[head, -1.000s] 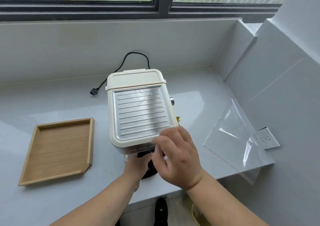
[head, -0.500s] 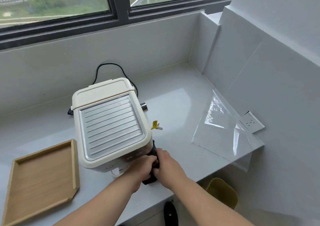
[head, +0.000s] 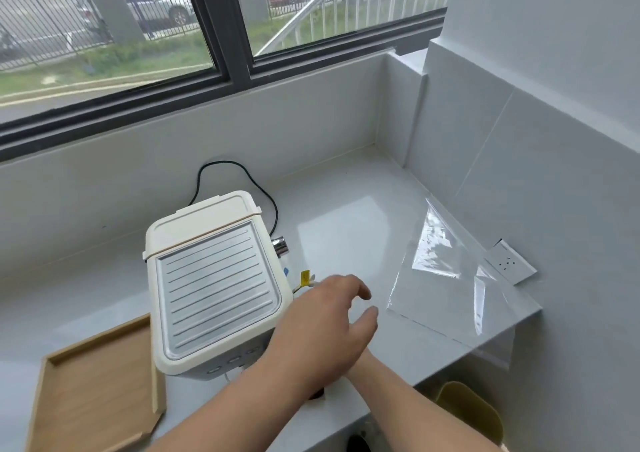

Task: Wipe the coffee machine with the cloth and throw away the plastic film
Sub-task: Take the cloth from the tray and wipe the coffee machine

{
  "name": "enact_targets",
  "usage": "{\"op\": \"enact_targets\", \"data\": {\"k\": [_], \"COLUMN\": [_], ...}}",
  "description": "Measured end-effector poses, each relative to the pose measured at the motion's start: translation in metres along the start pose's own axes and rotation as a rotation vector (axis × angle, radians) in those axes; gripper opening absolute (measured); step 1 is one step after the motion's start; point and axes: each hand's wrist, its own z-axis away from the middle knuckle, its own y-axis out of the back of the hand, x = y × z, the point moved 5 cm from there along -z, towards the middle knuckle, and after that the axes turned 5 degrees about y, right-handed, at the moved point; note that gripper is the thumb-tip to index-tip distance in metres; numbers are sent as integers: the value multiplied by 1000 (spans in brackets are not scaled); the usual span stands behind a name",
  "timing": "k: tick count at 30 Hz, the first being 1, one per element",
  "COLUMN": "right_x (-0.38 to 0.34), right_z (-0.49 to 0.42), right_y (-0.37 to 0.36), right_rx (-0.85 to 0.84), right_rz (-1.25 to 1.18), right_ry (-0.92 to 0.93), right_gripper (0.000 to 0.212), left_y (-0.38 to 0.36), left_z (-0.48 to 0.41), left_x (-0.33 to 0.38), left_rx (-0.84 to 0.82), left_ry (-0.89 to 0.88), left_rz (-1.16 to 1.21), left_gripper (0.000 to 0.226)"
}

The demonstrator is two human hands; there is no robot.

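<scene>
The cream coffee machine (head: 214, 285), with a ribbed metal top, stands on the grey counter (head: 346, 236). A clear plastic film (head: 450, 295) lies flat at the counter's right end, its corner hanging over the front edge. My left hand (head: 325, 323) hovers just right of the machine's front corner with its fingers spread and holds nothing. It is a short way left of the film and does not touch it. My right forearm crosses under it, and my right hand is hidden beneath my left wrist, near a black handle (head: 317, 396). No cloth shows.
A wooden tray (head: 97, 382) sits left of the machine. A yellow bin (head: 467, 413) stands below the counter's right end. A black power cord (head: 242, 181) loops behind the machine, a yellow tag (head: 304, 278) hangs at its side, and a wall socket (head: 509, 261) is beside the film.
My left hand has let go of the black handle at the machine's front, risen and moved right toward the film. My view has swung up and to the right.
</scene>
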Motion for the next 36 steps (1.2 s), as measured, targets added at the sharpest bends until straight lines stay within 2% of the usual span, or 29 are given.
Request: {"op": "enact_targets", "data": {"k": [1,2,4,7,10,14,17,22,27,32,36], "right_x": [-7,-13,-11,-19,-23,-27,-37,-63,-99,-144,-180], "right_z": [-6,-23,-42,-60,-70,-80,-93,-110,-129,-128,-117], "right_y": [6,10,15,10,11,23,28,37,50,58,64], "right_rx": [-54,38,-44,-57,-88,-83,-170,-354,-392,-421,-378], "right_rz": [-153,-217,-357,-436,-509,-596,-758,-1051,-918,-588,-533], "right_ry": [170,315,381,397,372,300,298,151,245,362,464], "right_gripper": [26,20,17,12,17,18,8,20,21,26,23], "left_y": [14,28,54,85,104,109,106,103,102,101,101], "left_z": [-3,-6,-13,-21,-21,-20,-23,-25,-27,-27,-27], "left_x": [-1,-5,-25,-70,-113,-133,-134,-135,-137,-137,-136], "left_rx": [85,168,304,384,331,313,308,319,320,318,313], "left_ry": [-37,-69,-84,31,205,296,305,304,311,313,315], "left_rz": [-13,-26,-71,-157,-247,-259,-297,-323,-326,-310,-312], "left_gripper": [29,26,22,32,60,83,87,84,83,81,81]}}
